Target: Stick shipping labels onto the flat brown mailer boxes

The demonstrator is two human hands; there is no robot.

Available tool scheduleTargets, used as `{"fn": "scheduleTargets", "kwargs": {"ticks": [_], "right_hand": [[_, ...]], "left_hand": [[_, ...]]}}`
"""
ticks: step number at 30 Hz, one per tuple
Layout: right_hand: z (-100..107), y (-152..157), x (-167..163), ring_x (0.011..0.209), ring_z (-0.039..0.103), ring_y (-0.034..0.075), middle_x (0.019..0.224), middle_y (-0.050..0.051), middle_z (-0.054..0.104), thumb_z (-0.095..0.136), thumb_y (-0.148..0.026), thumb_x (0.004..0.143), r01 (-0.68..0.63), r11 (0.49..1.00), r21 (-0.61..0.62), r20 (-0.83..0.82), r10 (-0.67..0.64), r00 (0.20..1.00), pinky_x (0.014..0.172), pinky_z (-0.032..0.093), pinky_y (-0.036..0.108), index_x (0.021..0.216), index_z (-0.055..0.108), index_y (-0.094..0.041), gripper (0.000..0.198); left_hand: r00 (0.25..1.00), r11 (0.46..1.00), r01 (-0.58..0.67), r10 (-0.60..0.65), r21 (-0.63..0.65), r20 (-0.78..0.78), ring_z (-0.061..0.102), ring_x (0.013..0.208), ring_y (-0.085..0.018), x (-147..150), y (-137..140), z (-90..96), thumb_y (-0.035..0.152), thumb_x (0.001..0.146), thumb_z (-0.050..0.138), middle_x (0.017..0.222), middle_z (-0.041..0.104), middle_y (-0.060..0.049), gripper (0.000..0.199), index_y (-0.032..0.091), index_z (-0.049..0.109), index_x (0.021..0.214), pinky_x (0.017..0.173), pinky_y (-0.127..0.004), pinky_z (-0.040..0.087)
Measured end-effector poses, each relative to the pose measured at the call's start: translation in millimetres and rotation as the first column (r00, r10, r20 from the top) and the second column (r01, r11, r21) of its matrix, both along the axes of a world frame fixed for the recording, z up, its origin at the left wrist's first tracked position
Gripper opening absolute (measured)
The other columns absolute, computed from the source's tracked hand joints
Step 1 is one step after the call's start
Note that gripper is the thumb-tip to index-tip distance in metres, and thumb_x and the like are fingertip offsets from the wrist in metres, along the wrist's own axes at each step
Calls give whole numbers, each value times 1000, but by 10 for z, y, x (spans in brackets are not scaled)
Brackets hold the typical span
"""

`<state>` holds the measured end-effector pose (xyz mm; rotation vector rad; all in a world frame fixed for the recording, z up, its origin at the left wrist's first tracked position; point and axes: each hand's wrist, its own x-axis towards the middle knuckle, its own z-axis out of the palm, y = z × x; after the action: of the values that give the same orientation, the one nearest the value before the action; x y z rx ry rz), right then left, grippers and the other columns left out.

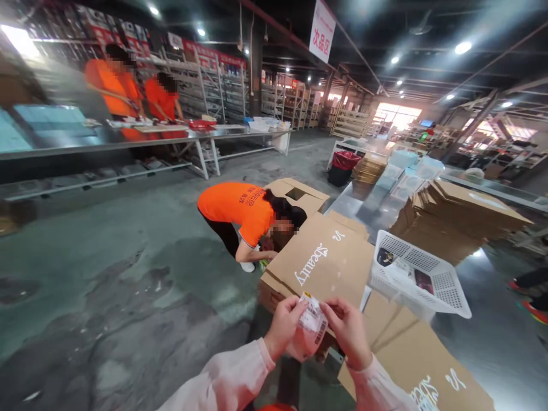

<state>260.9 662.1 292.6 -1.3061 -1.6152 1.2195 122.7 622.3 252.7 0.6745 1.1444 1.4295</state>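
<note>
My left hand (pixel 283 324) is closed on the left edge of a small plastic packet (pixel 302 342). On its upper face is a white shipping label (pixel 311 321) printed with barcodes. The thumb and fingers of my right hand (pixel 350 332) pinch the label's right edge; whether they grip the packet too, I cannot tell. What lies inside the packet is not clear. Just beyond my hands sits a brown cardboard box (pixel 321 257) with white "beauty" lettering. More flat cardboard (pixel 411 348) lies beside my right forearm.
A white perforated basket (pixel 447 291) holding a few packets stands on the metal table (pixel 488 285) at right, near stacked cardboard (pixel 454 220). A person in an orange shirt (pixel 233 208) bends beside the boxes. Two other people work behind a long table (pixel 162 140). A black bin (pixel 340 171) stands farther back.
</note>
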Motion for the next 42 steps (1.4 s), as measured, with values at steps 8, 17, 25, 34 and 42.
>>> {"fn": "scheduleTargets", "kwargs": {"ticks": [8,17,25,34,42], "right_hand": [[98,17,-44,76,69,28,81,8,75,65,-56,69,-120,992,29,271,108,957,72,54,38,81,75,-20,39],[0,261,14,95,64,27,100,10,71,64,-55,72,-23,961,276,195,-33,980,85,52,40,77,77,-25,33],[-268,1530,35,112,52,33,121,18,58,64,-53,67,207,886,416,343,-364,866,98,39,54,84,72,-15,43],[-422,929,-251,141,20,31,150,16,31,55,-42,82,-487,828,279,803,77,591,115,4,56,139,41,-13,66],[-592,239,403,108,61,28,111,16,67,34,-49,90,81,893,443,346,-253,904,97,46,47,111,64,-15,50]], "left_hand": [[994,998,11,-5,57,-105,47,58,-12,-82,13,21,51,64,71,59,55,1,39,15,56,61,59,-25,38],[998,998,56,-57,-7,-35,45,54,-11,-51,139,-60,54,51,80,55,53,3,46,15,56,59,55,-24,36],[901,900,421,-400,-112,167,63,79,-25,-257,-110,-577,49,43,85,85,72,-10,57,12,74,85,79,-36,46],[898,892,439,-440,-106,19,60,64,-20,-734,-427,-312,59,59,75,77,72,-10,52,13,76,83,62,-30,46],[458,997,-56,-30,-62,-889,51,119,-27,-641,930,162,35,86,50,123,63,-13,32,16,72,99,99,-37,40]]}}
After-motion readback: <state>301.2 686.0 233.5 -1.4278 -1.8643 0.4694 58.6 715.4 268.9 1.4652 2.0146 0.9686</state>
